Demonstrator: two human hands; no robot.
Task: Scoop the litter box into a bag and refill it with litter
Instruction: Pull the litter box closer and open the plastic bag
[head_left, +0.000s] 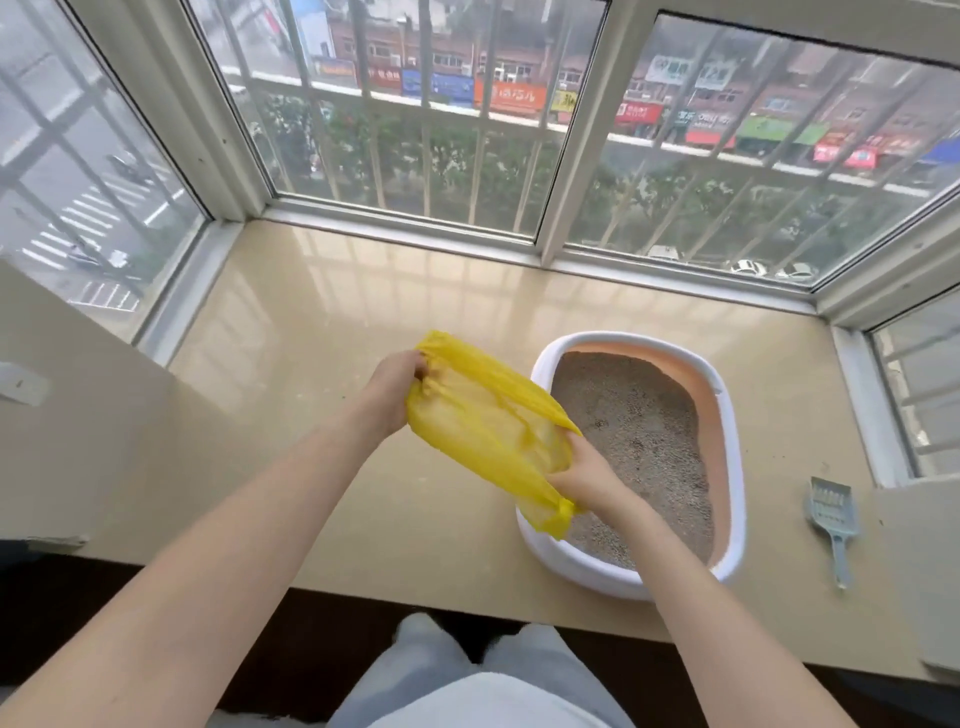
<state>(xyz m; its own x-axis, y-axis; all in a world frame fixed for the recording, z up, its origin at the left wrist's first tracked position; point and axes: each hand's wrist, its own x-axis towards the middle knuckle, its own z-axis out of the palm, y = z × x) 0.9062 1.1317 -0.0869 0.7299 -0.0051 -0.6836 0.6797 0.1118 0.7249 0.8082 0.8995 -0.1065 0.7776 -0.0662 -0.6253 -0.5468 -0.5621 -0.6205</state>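
- Head view: a beige, glossy window ledge fills the bay, framed by white window frames with bars beyond the glass; the street outside is blurred and its shop signs cannot be read.
- A litter box sits on the ledge to the right of centre, an oval tub with a white outer rim and a peach inner wall, holding grey, grainy litter.
- A pale blue slotted scoop lies flat on the ledge just right of the box, apart from it, handle pointing toward the person.
- A thin, translucent yellow plastic bag is stretched between the two hands above the ledge, its right end hanging over the box's left rim and hiding part of that rim and some litter.
- The left hand grips one bunched end of the bag, fingers curled into the crumpled plastic.
- The right hand clutches the other end, fingers folded round the film; the fingertips are hidden by the bag.
- Whether the bag holds anything is hard to tell through the creased film.
- At the bottom, the person's grey trousers and a white garment are cut off by the frame edge, above a dark floor.
- A beige wall panel stands at the left.
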